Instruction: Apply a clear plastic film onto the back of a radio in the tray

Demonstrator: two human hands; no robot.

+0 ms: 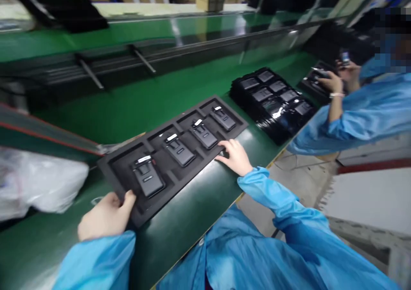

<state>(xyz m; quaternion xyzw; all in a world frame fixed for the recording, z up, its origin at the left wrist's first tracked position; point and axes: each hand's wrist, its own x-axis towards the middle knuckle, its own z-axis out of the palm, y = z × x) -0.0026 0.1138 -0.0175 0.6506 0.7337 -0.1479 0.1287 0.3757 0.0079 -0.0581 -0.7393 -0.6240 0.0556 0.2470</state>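
Blue sleeves fill the near edge, cut off by the frame. Left hand grips the near corner of the black tray, thumb on top, fingers hidden beneath. Right hand rests flat on the tray's front edge, fingers spread. Four black devices sit in its compartments (label print illegible). White bag at left is blurred.

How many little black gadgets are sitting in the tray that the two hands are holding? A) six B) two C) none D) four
D: the black tray has four pockets in a row and one black device lies in each, with the left hand gripping one end of the tray and the right hand resting on its near edge.
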